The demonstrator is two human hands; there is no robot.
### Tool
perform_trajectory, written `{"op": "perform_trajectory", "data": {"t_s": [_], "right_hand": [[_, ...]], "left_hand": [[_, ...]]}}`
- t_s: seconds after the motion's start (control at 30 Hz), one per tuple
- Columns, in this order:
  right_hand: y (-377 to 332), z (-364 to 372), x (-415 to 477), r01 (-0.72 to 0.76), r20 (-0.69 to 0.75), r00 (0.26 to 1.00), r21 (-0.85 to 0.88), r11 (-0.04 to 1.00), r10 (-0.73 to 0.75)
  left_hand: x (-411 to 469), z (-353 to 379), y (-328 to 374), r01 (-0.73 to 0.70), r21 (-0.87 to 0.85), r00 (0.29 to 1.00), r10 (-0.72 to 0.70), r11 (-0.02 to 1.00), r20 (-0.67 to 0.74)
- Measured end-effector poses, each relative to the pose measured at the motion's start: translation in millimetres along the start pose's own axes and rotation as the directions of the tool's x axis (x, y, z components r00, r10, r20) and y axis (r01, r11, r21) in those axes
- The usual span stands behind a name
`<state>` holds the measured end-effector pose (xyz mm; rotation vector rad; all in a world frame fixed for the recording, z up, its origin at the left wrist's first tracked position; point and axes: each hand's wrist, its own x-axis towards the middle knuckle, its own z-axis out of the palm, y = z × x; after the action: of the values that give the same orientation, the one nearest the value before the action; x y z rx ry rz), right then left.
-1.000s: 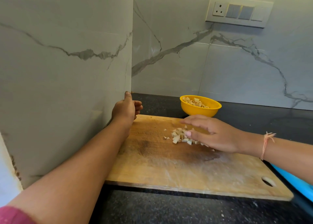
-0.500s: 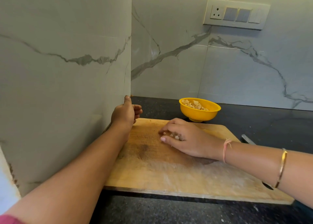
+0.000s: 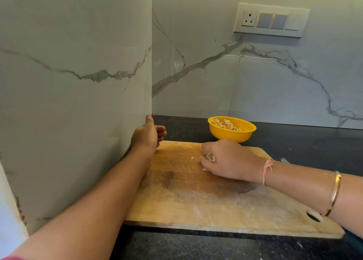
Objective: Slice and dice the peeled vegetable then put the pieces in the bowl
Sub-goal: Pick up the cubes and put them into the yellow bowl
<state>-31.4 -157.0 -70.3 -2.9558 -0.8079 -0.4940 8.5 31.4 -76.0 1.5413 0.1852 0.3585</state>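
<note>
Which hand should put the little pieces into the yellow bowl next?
Right. The right hand is curled round diced pieces on the cutting board, just in front of the yellow bowl. The left hand holds nothing, over by the wall.

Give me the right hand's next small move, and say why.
Probably lift the right hand and carry its handful back to the yellow bowl, then let go. Its fingers are curled round diced vegetable pieces on the wooden cutting board, and the bowl just behind the board already holds similar pieces. A stray bit beside the fingers needs another pass.
</note>
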Motion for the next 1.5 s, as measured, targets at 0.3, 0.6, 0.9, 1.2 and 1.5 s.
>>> {"op": "perform_trajectory", "data": {"t_s": [0.3, 0.6, 0.9, 1.2, 1.5], "right_hand": [[39.1, -49.4, 51.1, -0.515, 0.325, 0.844, 0.716, 0.472, 0.427], [98.1, -41.1, 87.2, -0.615, 0.184, 0.703, 0.642, 0.457, 0.687], [102.2, -40.3, 83.8, -0.518, -0.257, 0.813, 0.091, 0.851, 0.523], [98.2, -50.8, 67.1, -0.374, -0.328, 0.828, 0.28, 0.884, 0.454], [18.2, -18.7, 15.8, 0.016, 0.152, 0.987, 0.256, 0.967, -0.056]], "left_hand": [[1.2, 1.7, -0.9, -0.001, -0.01, 1.0, 0.001, 1.0, 0.001], [2.0, 2.6, -0.8, 0.0, -0.008, 1.0, 0.0, 1.0, -0.008], [3.0, 3.0, -1.3, -0.001, 0.001, 1.0, 0.001, 1.0, -0.007], [4.4, 3.2, -1.4, 0.009, -0.004, 1.0, -0.009, 1.0, -0.007], [4.5, 0.9, -2.0, 0.014, -0.005, 1.0, -0.014, 1.0, 0.001]]}}
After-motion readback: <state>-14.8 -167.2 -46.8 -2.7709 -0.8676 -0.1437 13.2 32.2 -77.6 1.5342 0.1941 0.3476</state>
